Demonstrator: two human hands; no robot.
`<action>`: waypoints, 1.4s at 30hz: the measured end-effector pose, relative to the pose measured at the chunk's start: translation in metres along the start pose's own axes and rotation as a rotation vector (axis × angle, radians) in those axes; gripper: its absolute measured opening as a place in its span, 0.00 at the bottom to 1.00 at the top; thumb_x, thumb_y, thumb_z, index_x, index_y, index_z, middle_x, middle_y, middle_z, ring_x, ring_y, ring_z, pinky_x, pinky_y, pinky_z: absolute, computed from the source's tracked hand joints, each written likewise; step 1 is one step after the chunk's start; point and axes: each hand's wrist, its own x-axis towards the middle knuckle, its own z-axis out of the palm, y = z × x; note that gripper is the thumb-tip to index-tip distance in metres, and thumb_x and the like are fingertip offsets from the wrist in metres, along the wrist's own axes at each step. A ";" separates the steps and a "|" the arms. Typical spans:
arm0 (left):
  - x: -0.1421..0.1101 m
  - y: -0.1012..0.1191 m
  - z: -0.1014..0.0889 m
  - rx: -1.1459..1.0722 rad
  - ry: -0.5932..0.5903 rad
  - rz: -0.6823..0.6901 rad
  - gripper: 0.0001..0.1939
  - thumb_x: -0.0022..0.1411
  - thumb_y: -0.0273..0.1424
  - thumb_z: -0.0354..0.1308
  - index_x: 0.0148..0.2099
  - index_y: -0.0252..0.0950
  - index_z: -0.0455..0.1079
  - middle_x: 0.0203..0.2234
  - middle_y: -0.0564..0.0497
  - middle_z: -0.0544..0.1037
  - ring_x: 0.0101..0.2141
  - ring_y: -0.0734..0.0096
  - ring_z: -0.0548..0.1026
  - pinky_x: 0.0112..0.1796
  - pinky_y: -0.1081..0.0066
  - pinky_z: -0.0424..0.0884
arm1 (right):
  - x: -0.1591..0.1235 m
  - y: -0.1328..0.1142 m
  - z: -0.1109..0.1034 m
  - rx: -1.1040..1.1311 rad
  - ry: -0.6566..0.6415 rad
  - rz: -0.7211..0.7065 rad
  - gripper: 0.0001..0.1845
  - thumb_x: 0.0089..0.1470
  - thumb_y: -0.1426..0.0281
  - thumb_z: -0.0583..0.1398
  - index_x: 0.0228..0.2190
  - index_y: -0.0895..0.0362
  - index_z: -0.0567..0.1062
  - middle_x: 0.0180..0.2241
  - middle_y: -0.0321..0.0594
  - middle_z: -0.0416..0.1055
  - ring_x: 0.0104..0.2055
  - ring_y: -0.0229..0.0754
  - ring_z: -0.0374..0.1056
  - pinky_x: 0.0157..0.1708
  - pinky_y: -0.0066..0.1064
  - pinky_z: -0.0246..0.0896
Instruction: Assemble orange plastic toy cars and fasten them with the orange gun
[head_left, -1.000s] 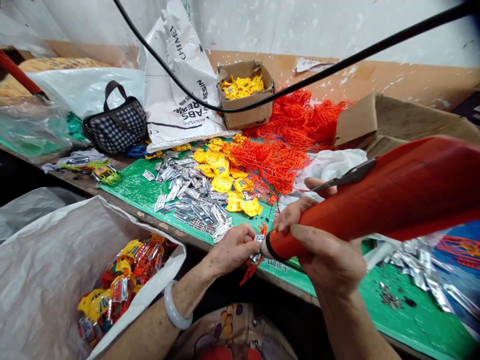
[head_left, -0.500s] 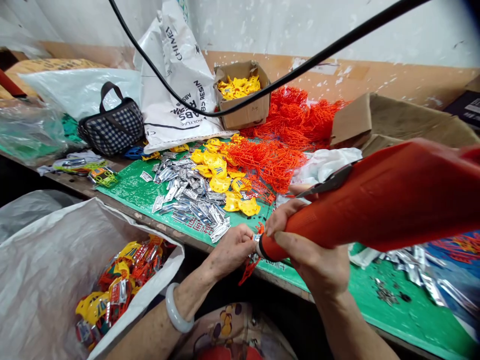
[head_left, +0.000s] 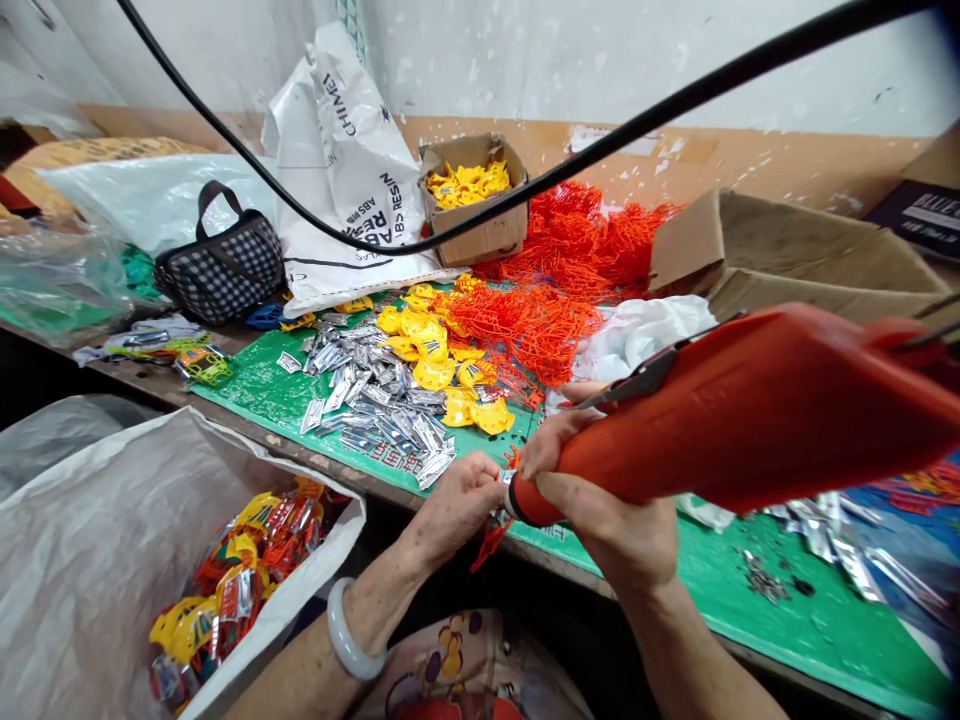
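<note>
My right hand is wrapped round a red power screwdriver, its dark lever along the top. The tool's black and white nose points left and down, touching or very near the small part at my left fingertips. My left hand, with a pale bangle on the wrist, pinches an orange plastic part with a silvery piece at its top; most of it is hidden by my fingers. Just beyond lie loose silver plates and yellow plastic pieces on the green sheet.
At lower left, a white sack holds yellow, orange and silver assemblies. Orange netlike parts heap behind, beside a small carton of yellow pieces. A black cable crosses above. Small screws lie at right.
The view has shifted slightly. Both hands keep their holds, the screwdriver staying against or close to the part with its rear end a little lower.
</note>
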 end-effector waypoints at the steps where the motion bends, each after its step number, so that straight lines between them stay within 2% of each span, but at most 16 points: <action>1: 0.000 -0.001 -0.001 0.008 0.008 -0.003 0.11 0.49 0.33 0.63 0.29 0.38 0.62 0.14 0.63 0.62 0.16 0.78 0.60 0.19 0.77 0.54 | 0.001 -0.001 0.001 0.022 0.005 -0.003 0.27 0.46 0.73 0.67 0.47 0.47 0.69 0.25 0.30 0.70 0.28 0.42 0.69 0.35 0.40 0.69; 7: -0.006 0.006 -0.012 -0.016 -0.014 0.041 0.10 0.55 0.33 0.64 0.35 0.37 0.66 0.18 0.61 0.68 0.19 0.80 0.63 0.22 0.79 0.58 | 0.017 -0.021 -0.002 0.141 0.126 -0.078 0.26 0.41 0.76 0.65 0.44 0.51 0.72 0.24 0.30 0.71 0.25 0.39 0.67 0.30 0.36 0.66; 10: -0.008 0.013 -0.024 -0.134 -0.034 0.064 0.12 0.54 0.29 0.66 0.40 0.35 0.69 0.24 0.57 0.75 0.24 0.79 0.69 0.28 0.79 0.63 | 0.028 -0.026 -0.016 0.039 0.268 -0.159 0.17 0.38 0.77 0.66 0.34 0.54 0.74 0.23 0.31 0.70 0.23 0.38 0.67 0.27 0.35 0.64; 12: -0.009 0.016 -0.030 -0.283 -0.039 0.035 0.20 0.53 0.27 0.67 0.49 0.37 0.69 0.30 0.53 0.79 0.28 0.76 0.74 0.32 0.78 0.68 | 0.035 -0.024 -0.028 -0.058 0.335 -0.162 0.11 0.39 0.74 0.67 0.28 0.56 0.74 0.22 0.31 0.69 0.23 0.38 0.66 0.26 0.34 0.63; 15: -0.010 0.018 -0.031 -0.470 -0.059 -0.027 0.26 0.52 0.25 0.67 0.54 0.41 0.69 0.34 0.51 0.81 0.31 0.72 0.77 0.35 0.72 0.73 | 0.043 -0.015 -0.045 -0.198 0.426 -0.103 0.12 0.38 0.69 0.70 0.23 0.57 0.72 0.23 0.32 0.69 0.22 0.37 0.64 0.24 0.33 0.61; 19: -0.009 0.015 -0.024 -0.554 0.017 -0.177 0.13 0.51 0.23 0.65 0.41 0.36 0.75 0.30 0.49 0.81 0.29 0.66 0.79 0.34 0.64 0.79 | 0.046 -0.013 -0.055 -0.331 0.581 -0.079 0.19 0.37 0.65 0.70 0.32 0.56 0.71 0.24 0.28 0.68 0.24 0.35 0.60 0.25 0.30 0.59; 22: 0.001 0.009 -0.018 -0.587 0.072 -0.275 0.09 0.56 0.27 0.60 0.41 0.36 0.76 0.34 0.48 0.81 0.33 0.63 0.79 0.38 0.57 0.80 | 0.039 -0.012 -0.060 -0.447 0.497 -0.047 0.17 0.49 0.62 0.65 0.39 0.55 0.71 0.30 0.31 0.70 0.29 0.36 0.63 0.32 0.30 0.63; 25: 0.011 0.003 -0.011 -0.592 0.145 -0.309 0.06 0.57 0.27 0.57 0.33 0.35 0.75 0.22 0.54 0.74 0.27 0.69 0.76 0.39 0.58 0.81 | 0.018 -0.006 -0.078 -0.627 0.425 -0.039 0.23 0.57 0.60 0.60 0.52 0.54 0.68 0.42 0.39 0.73 0.40 0.40 0.69 0.41 0.33 0.66; 27: 0.013 0.000 -0.007 -0.524 0.203 -0.283 0.05 0.56 0.27 0.58 0.29 0.34 0.74 0.15 0.57 0.67 0.25 0.71 0.75 0.39 0.63 0.81 | 0.000 0.001 -0.103 -0.818 0.468 -0.023 0.24 0.59 0.60 0.58 0.55 0.55 0.67 0.49 0.44 0.73 0.46 0.42 0.70 0.44 0.33 0.68; 29: 0.013 -0.005 -0.007 -0.400 0.202 -0.206 0.03 0.52 0.28 0.63 0.27 0.33 0.75 0.17 0.55 0.70 0.28 0.68 0.77 0.39 0.68 0.81 | -0.016 0.006 -0.141 -1.011 0.566 0.018 0.19 0.61 0.61 0.55 0.49 0.57 0.72 0.48 0.46 0.73 0.47 0.43 0.71 0.44 0.35 0.69; 32: 0.014 -0.017 -0.013 -0.115 0.082 -0.037 0.11 0.45 0.33 0.69 0.33 0.34 0.78 0.32 0.48 0.82 0.38 0.59 0.80 0.40 0.71 0.79 | -0.032 0.008 -0.206 -1.157 0.665 0.084 0.15 0.61 0.64 0.54 0.42 0.59 0.75 0.42 0.50 0.74 0.44 0.48 0.71 0.45 0.43 0.68; 35: 0.018 -0.037 -0.028 0.321 0.003 0.214 0.19 0.49 0.40 0.68 0.45 0.40 0.79 0.38 0.48 0.85 0.41 0.54 0.81 0.42 0.66 0.79 | -0.038 0.006 -0.254 -1.303 0.629 0.177 0.12 0.62 0.64 0.58 0.42 0.59 0.75 0.43 0.47 0.74 0.45 0.46 0.71 0.47 0.45 0.68; 37: 0.023 -0.052 -0.042 0.610 0.026 0.561 0.18 0.54 0.38 0.64 0.49 0.46 0.78 0.42 0.50 0.84 0.43 0.54 0.81 0.47 0.64 0.77 | -0.037 0.006 -0.271 -1.377 0.553 0.230 0.15 0.62 0.64 0.59 0.48 0.58 0.73 0.49 0.45 0.72 0.47 0.45 0.71 0.47 0.44 0.69; 39: 0.027 -0.064 -0.058 0.850 -0.063 0.946 0.21 0.57 0.32 0.60 0.54 0.50 0.76 0.48 0.53 0.82 0.48 0.55 0.79 0.54 0.62 0.72 | -0.035 0.008 -0.278 -1.428 0.452 0.268 0.17 0.62 0.63 0.59 0.50 0.58 0.72 0.51 0.45 0.71 0.48 0.45 0.71 0.47 0.45 0.70; 41: 0.028 -0.072 -0.072 1.044 -0.165 1.150 0.28 0.58 0.28 0.56 0.61 0.50 0.69 0.51 0.54 0.80 0.51 0.58 0.77 0.56 0.64 0.69 | -0.032 0.011 -0.281 -1.459 0.353 0.292 0.15 0.61 0.66 0.60 0.48 0.58 0.73 0.50 0.45 0.71 0.49 0.46 0.70 0.49 0.44 0.68; 42: 0.026 -0.073 -0.077 1.116 -0.181 1.179 0.30 0.59 0.28 0.55 0.63 0.49 0.66 0.54 0.53 0.78 0.53 0.58 0.76 0.57 0.63 0.68 | -0.031 0.011 -0.281 -1.470 0.317 0.300 0.13 0.60 0.69 0.60 0.47 0.57 0.74 0.50 0.45 0.72 0.50 0.46 0.70 0.50 0.42 0.67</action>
